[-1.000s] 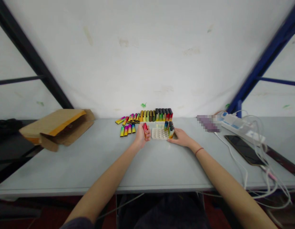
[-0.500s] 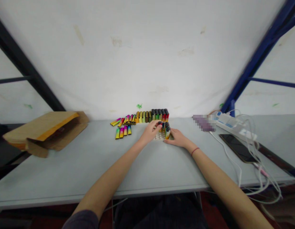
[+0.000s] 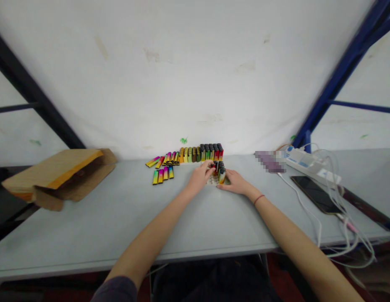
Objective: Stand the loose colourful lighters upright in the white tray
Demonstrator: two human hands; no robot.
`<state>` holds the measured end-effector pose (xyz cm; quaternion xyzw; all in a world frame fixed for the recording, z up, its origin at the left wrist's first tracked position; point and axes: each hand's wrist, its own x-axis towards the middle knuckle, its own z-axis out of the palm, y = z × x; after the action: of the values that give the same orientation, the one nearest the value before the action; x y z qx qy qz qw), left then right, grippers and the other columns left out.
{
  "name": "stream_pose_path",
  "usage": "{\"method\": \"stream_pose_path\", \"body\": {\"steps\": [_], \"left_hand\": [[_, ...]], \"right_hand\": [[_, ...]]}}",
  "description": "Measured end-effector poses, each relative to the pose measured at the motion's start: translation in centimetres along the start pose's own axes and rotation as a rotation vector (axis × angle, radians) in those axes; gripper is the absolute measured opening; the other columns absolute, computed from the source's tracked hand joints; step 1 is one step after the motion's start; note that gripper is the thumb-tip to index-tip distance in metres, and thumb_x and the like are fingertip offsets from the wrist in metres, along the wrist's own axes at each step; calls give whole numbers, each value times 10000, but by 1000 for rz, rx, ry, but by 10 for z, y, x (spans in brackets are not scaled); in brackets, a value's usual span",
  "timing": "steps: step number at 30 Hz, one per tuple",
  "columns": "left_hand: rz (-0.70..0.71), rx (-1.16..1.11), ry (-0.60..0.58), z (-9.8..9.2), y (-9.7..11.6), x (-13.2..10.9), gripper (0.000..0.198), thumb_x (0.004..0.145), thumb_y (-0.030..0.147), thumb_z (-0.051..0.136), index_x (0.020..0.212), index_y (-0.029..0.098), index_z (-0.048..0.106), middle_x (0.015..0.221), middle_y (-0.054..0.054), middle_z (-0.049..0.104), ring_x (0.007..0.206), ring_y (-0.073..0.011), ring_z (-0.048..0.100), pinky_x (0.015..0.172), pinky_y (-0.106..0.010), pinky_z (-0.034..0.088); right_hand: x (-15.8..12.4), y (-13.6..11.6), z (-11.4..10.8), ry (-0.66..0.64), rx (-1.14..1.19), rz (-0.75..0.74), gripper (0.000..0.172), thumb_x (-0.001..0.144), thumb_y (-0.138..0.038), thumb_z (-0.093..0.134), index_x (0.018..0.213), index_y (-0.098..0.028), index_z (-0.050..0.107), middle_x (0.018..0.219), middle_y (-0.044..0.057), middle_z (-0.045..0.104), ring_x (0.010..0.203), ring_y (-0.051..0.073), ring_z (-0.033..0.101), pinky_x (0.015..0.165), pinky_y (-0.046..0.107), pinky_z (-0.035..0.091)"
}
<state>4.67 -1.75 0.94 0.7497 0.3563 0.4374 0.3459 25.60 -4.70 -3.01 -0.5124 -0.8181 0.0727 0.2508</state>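
My left hand [image 3: 202, 176] is closed in a pinch on a red lighter, standing it up among the lighters [image 3: 221, 171] in the white tray [image 3: 213, 181]. My right hand [image 3: 235, 183] rests against the tray's right side, fingers curled on its edge. Behind the tray a row of upright rainbow lighters [image 3: 203, 153] lines the wall. Several more lighters [image 3: 162, 173] lie flat on the grey table [image 3: 125, 218] to the left of my left hand.
An open cardboard box [image 3: 56, 176] lies on its side at the table's left end. At the right are a power strip [image 3: 303, 161], a dark phone [image 3: 315, 193] and tangled white cables [image 3: 349, 218]. A white wall backs the table.
My left hand carried the red lighter rightward from beside the tray to the lighters standing in it. My right hand stayed at the tray. The camera shifted slightly.
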Motion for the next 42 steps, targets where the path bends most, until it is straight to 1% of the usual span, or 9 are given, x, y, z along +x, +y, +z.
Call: {"method": "stream_pose_path", "body": {"steps": [9, 12, 15, 21, 27, 31, 35, 38, 42], "left_hand": [[172, 336, -74, -7, 6, -4, 316, 915, 237, 497, 1187, 259, 657, 1215, -104, 620, 1180, -256, 552, 1093, -397, 371], [21, 562, 56, -31, 9, -8, 365, 926, 254, 471, 1261, 212, 609, 1214, -165, 607, 1201, -330, 530, 1058, -469, 376], [-260, 752, 203, -63, 4, -12, 274, 889, 193, 490, 1115, 153, 639, 1228, -225, 586, 1282, -429, 440, 1011, -532, 377], [-469, 936, 99, -85, -9, -14, 109, 824, 241, 599, 890, 172, 652, 1207, -224, 622, 1273, -463, 445, 1025, -622, 314], [-477, 546, 201, -71, -17, -13, 167, 682, 221, 703, 759, 195, 557, 945, -171, 674, 1186, -407, 569, 967, -467, 442], [-510, 325, 254, -71, -22, -6, 176, 742, 233, 608, 619, 209, 484, 794, -149, 648, 1131, -373, 609, 867, -368, 498], [-675, -91, 350, -69, -17, 4, 157, 846, 229, 494, 692, 206, 516, 693, -71, 611, 755, -236, 673, 650, -287, 510], [-790, -419, 293, -67, -8, 5, 151, 909, 285, 435, 825, 204, 531, 671, -11, 601, 508, -148, 592, 519, -256, 484], [-839, -743, 186, -62, 4, 4, 287, 951, 464, 403, 880, 212, 520, 643, 14, 594, 446, -120, 552, 430, -210, 422]], "right_hand": [[0, -1, -2, -7, 9, -8, 539, 814, -532, 681, 1207, -171, 609, 1221, 146, 666, 1068, 326, 618, 955, 446, 453], [0, -1, -2, -15, 31, -18, 559, 823, -532, 672, 1247, -177, 590, 1217, 139, 665, 1072, 317, 617, 960, 439, 453], [0, 0, -3, -25, 31, -22, 540, 822, -537, 670, 1222, -181, 599, 1183, 130, 672, 1044, 308, 621, 946, 426, 461], [-1, -2, -6, -35, -20, -12, 502, 829, -556, 646, 1144, -165, 623, 1136, 138, 674, 995, 308, 626, 913, 416, 470], [-1, -2, -5, -37, -32, -10, 494, 831, -554, 645, 1136, -166, 627, 1139, 140, 677, 990, 306, 625, 915, 421, 469], [-1, -1, -5, -32, -20, -20, 497, 831, -555, 647, 1148, -173, 623, 1149, 135, 676, 1007, 306, 622, 933, 421, 465], [-1, 0, -5, -34, -28, -19, 489, 827, -559, 649, 1127, -173, 625, 1123, 132, 677, 985, 306, 624, 916, 419, 473], [-1, 1, -4, -38, -27, -19, 495, 829, -568, 642, 1112, -162, 628, 1094, 133, 677, 970, 304, 624, 907, 418, 474], [0, 2, -3, -42, -6, -8, 510, 830, -580, 640, 1123, -162, 632, 1094, 128, 677, 974, 298, 621, 899, 413, 475]]}}
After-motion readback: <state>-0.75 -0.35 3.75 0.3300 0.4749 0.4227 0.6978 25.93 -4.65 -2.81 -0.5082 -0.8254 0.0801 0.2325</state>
